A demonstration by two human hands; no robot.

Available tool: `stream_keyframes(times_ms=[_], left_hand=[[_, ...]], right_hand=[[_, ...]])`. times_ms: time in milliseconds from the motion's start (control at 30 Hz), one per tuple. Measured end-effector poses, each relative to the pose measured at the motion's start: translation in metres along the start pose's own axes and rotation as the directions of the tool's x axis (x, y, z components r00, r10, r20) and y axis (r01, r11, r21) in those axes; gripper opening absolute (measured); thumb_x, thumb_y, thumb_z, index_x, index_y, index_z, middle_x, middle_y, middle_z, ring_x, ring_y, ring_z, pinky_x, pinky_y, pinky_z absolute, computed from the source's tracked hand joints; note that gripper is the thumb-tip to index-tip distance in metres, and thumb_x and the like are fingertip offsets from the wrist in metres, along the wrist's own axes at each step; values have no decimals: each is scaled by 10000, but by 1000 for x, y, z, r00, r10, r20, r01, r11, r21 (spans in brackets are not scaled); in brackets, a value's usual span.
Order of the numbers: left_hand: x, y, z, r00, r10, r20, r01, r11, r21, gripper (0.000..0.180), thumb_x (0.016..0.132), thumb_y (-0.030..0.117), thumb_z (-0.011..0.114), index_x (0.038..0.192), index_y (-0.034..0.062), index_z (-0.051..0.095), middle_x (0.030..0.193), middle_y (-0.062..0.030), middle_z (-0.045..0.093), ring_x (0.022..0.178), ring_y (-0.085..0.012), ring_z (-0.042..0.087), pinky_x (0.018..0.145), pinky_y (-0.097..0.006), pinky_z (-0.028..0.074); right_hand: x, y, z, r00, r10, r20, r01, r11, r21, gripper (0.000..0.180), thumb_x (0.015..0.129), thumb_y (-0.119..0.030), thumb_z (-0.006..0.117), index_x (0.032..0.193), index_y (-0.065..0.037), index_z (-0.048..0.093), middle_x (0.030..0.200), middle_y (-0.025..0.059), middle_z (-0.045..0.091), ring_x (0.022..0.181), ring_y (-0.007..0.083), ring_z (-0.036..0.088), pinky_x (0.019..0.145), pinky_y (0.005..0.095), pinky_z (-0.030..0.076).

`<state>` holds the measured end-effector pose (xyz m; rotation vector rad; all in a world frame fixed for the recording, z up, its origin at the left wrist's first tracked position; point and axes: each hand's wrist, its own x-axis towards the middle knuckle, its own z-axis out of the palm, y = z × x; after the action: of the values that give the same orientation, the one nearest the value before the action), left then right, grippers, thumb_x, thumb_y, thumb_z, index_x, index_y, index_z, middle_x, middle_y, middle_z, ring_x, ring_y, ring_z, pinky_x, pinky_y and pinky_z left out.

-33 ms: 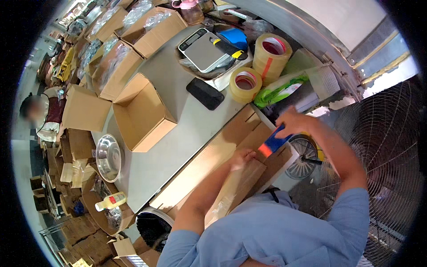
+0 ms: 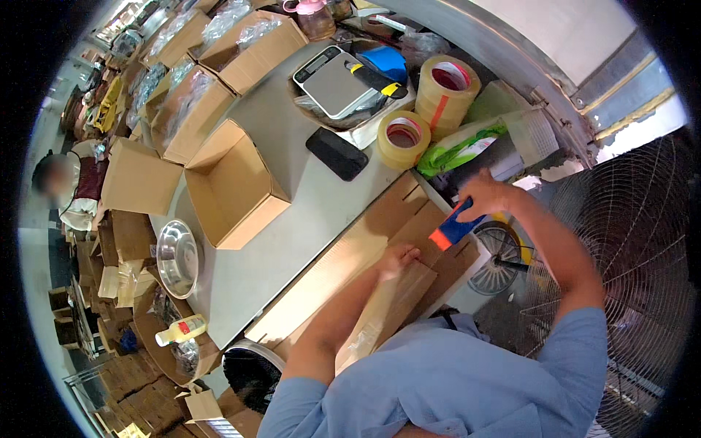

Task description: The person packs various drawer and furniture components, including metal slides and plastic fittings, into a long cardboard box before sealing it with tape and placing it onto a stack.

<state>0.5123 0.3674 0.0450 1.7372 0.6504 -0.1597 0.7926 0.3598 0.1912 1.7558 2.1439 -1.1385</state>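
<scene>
My right hand [image 2: 485, 196] is closed round a blue tape dispenser [image 2: 456, 228] with an orange front end. The dispenser is held just over the far right end of a long cardboard box [image 2: 391, 306], whose near side has a shiny strip of clear tape along it. Curled fingers of my left hand [image 2: 398, 261] grip the box at its upper edge, a short way left of the dispenser. Open cardboard flaps [image 2: 336, 281] stretch out beside the box along the table's near edge. Whether any tape runs between the two hands is too small to tell.
On the grey table [image 2: 292, 212] are an open carton [image 2: 235, 191], a black phone [image 2: 336, 154], tape rolls [image 2: 401, 139], a scale [image 2: 336, 86] and a steel bowl [image 2: 177, 258]. A wire fan guard [image 2: 628, 270] stands at the right; a person [image 2: 80, 186] is far left.
My right hand and the tape dispenser have shifted slightly to the right, away from my left hand. The left hand stays at about the same spot on the box.
</scene>
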Motion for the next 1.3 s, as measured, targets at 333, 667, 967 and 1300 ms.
stream_keyframes(times_ms=[333, 667, 967, 1300], left_hand=[[-20, 6, 13, 860, 391, -329, -343, 919, 196, 263, 906, 322, 511, 903, 76, 603, 958, -79, 599, 906, -251, 561, 798, -375, 414], [-24, 67, 29, 998, -6, 59, -44, 577, 815, 535, 834, 585, 476, 953, 101, 672, 1069, -62, 611, 1131, -236, 473, 978, -598, 253], [-75, 19, 83, 813, 418, -406, 12, 685, 728, 729, 808, 641, 459, 1330, 132, 463, 1424, -93, 370, 1360, -286, 242, 1028, -649, 145], [-381, -80, 194, 391, -533, -751, 805, 594, -2, 757, 804, 488, 600, 1418, 160, 300, 1505, -98, 148, 1373, -340, 122, 1044, -628, 103]], right_hand=[[37, -17, 46, 996, -91, -13, 81, 935, -346, 453, 648, -536, 668, 821, -120, 718, 737, 98, 664, 767, 269, 629, 848, 455, 307], [31, -80, 53, 967, 102, -234, -205, 858, -471, 390, 707, -472, 640, 768, -93, 708, 753, 109, 671, 786, 277, 636, 815, 423, 360], [0, -65, 158, 815, 274, -510, -323, 946, -10, 444, 783, -343, 665, 1072, -39, 520, 1024, 157, 557, 1008, 359, 508, 849, 482, 382], [25, -107, 223, 694, 14, -720, 49, 997, 66, 568, 782, -196, 642, 1235, 53, 407, 1166, 272, 488, 1078, 407, 484, 956, 467, 364]])
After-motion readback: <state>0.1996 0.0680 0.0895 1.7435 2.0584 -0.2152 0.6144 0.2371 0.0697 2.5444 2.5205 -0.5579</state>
